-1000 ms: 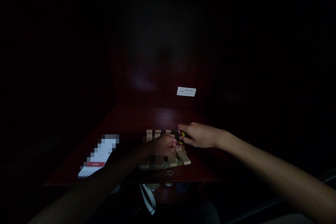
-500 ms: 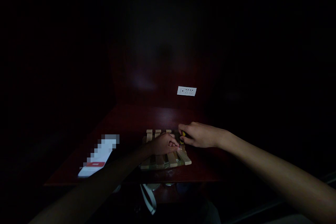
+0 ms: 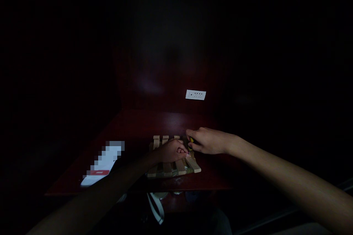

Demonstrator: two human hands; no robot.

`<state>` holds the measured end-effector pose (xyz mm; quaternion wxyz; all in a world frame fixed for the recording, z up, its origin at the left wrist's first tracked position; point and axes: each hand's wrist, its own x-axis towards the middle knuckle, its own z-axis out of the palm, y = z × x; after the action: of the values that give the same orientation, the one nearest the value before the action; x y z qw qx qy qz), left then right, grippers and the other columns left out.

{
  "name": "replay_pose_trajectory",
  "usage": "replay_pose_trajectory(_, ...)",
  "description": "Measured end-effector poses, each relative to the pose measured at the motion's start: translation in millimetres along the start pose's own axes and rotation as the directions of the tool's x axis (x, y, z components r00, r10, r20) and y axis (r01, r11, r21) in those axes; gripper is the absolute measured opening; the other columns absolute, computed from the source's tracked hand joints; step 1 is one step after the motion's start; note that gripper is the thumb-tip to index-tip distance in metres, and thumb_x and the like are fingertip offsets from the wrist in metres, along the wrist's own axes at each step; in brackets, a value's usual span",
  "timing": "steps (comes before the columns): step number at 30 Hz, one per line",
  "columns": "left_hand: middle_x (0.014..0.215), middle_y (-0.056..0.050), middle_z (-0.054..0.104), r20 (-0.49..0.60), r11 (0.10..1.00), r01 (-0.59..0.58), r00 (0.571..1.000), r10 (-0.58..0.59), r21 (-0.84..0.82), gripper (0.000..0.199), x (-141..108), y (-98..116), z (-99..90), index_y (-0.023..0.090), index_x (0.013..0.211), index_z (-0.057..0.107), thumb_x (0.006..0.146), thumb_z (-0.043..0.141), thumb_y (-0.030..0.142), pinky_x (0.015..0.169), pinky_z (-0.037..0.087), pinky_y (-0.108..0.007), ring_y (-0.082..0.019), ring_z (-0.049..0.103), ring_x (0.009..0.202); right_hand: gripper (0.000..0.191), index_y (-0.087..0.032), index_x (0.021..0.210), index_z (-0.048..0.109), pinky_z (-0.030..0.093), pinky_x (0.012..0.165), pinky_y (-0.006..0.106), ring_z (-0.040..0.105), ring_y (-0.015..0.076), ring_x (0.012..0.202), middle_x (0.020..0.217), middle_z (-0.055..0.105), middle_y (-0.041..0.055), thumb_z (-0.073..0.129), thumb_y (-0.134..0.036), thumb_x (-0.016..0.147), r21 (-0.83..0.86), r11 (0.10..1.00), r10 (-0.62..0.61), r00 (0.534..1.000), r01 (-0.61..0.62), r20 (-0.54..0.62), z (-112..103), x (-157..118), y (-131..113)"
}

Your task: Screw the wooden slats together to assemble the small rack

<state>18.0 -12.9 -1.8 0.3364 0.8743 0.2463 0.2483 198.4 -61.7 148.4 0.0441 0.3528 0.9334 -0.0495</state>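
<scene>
A small frame of pale wooden slats [image 3: 167, 169] lies flat on the dark red table, with several slats running away from me. My left hand [image 3: 173, 151] rests across the slats, its fingers curled in and its thumb and fingertip pinched at the right-hand slat. What it pinches, if anything, is too small to make out. Just right of it, my right hand [image 3: 205, 141] is closed around a yellow-handled tool [image 3: 191, 144]. The tool's lower end points down toward my left fingertips; its tip is hidden.
Left of the slats lies a white paper or packet [image 3: 106, 161] with a red band, partly blurred out. A white socket plate [image 3: 195, 94] is on the back wall. Below the table's front edge [image 3: 110, 192] hangs a pale strap [image 3: 156, 207]. The surroundings are very dark.
Both hands keep their places at the right-hand slat, with barely any movement. The whole view has shifted very slightly.
</scene>
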Motion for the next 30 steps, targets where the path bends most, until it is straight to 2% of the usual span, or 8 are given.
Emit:
replay_pose_trajectory(5,0.073,0.000,0.062,0.022,0.999,0.008,1.000,-0.007,-0.039,0.020,0.3,1.2,0.2,0.013,0.085,0.069,0.083,0.060,0.031,0.057,0.041,-0.019,-0.009,0.053,0.063,0.021,-0.016,0.105,0.054,0.038,0.055,0.024,0.057,0.0145,0.064,0.078,0.064,0.0055,0.049,-0.032,0.092,-0.003,1.000,-0.003,0.999,0.003,0.036,-2.5,-0.7,-3.3)
replay_pose_trajectory(10,0.075,-0.001,0.060,-0.040,0.999,-0.012,0.999,0.013,0.040,0.020,-1.1,1.9,-0.7,0.015,0.084,0.071,0.083,0.060,0.032,0.059,0.041,-0.020,-0.010,0.051,0.065,0.020,-0.015,0.102,0.057,0.039,0.058,0.025,0.058,0.0157,0.068,0.079,0.065,0.0066,0.050,-0.031,0.091,-0.013,1.000,0.000,0.999,0.001,0.040,-4.8,0.6,1.2)
replay_pose_trajectory(13,0.077,-0.001,0.061,-0.018,0.997,-0.040,0.999,0.041,0.071,0.021,-1.8,3.5,-2.2,0.016,0.086,0.072,0.085,0.058,0.032,0.062,0.041,-0.022,-0.010,0.052,0.068,0.021,-0.016,0.100,0.059,0.037,0.056,0.025,0.058,0.0160,0.066,0.077,0.064,0.0063,0.051,-0.033,0.091,-0.032,0.999,0.024,0.998,-0.023,0.049,-6.0,1.5,2.0)
replay_pose_trajectory(20,0.071,0.000,0.059,-0.008,0.999,-0.027,1.000,0.027,0.021,0.020,-1.2,3.3,-1.3,0.012,0.081,0.069,0.084,0.058,0.028,0.059,0.039,-0.022,-0.010,0.050,0.062,0.016,-0.018,0.099,0.057,0.038,0.056,0.024,0.058,0.0143,0.066,0.080,0.064,0.0044,0.052,-0.030,0.090,0.025,1.000,0.001,0.999,-0.002,0.048,-8.2,2.5,-4.3)
replay_pose_trajectory(27,0.070,0.001,0.058,-0.002,0.997,0.018,1.000,-0.018,0.075,0.019,-2.1,5.7,-3.2,0.015,0.081,0.071,0.083,0.059,0.029,0.057,0.038,-0.019,-0.009,0.049,0.062,0.023,-0.016,0.102,0.058,0.037,0.055,0.025,0.058,0.0168,0.066,0.077,0.064,0.0071,0.051,-0.034,0.090,-0.058,0.997,0.060,0.997,-0.057,0.055,-6.4,4.0,-1.6)
replay_pose_trajectory(30,0.074,0.000,0.060,-0.011,0.997,0.004,1.000,-0.003,0.078,0.018,-2.3,3.2,-2.2,0.014,0.081,0.070,0.084,0.059,0.027,0.058,0.039,-0.020,-0.009,0.050,0.064,0.024,-0.017,0.103,0.058,0.036,0.052,0.024,0.057,0.0157,0.063,0.077,0.064,0.0057,0.053,-0.036,0.088,-0.038,0.996,0.078,0.994,-0.076,0.075,-8.9,1.8,-1.9)
